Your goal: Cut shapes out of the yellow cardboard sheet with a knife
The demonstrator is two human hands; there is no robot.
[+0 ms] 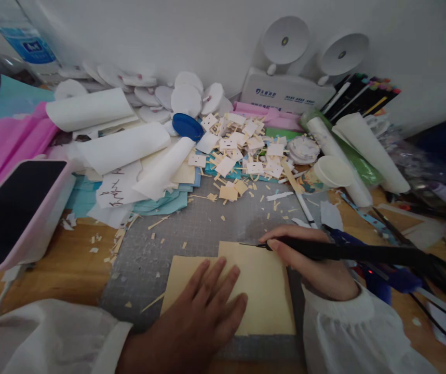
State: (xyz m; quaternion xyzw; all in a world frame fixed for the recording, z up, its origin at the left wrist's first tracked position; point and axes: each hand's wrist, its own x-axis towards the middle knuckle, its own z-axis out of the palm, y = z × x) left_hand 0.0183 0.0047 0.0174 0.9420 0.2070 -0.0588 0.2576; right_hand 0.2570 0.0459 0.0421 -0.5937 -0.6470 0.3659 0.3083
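My left hand (203,317) lies flat with fingers spread on a pale yellow sheet of paper (265,296), pressing it to the grey cutting mat (140,280). The sheet's upper left part is cut away in a step along its top edge. A black pen-shaped tool (304,248) with a thin, dark, pointed tip is gripped by my right hand (320,270). Its tip is at the sheet's top edge, and its long black body runs off to the right. Whether the tip is a blade I cannot tell.
Behind the mat lies a heap of small cream paper figures (238,148) beside a blue lid (187,127). A paper cup (329,174) and white rolls (361,150) are on the right. A phone (18,202) in a pink case occupies the left. Paper scraps litter the mat.
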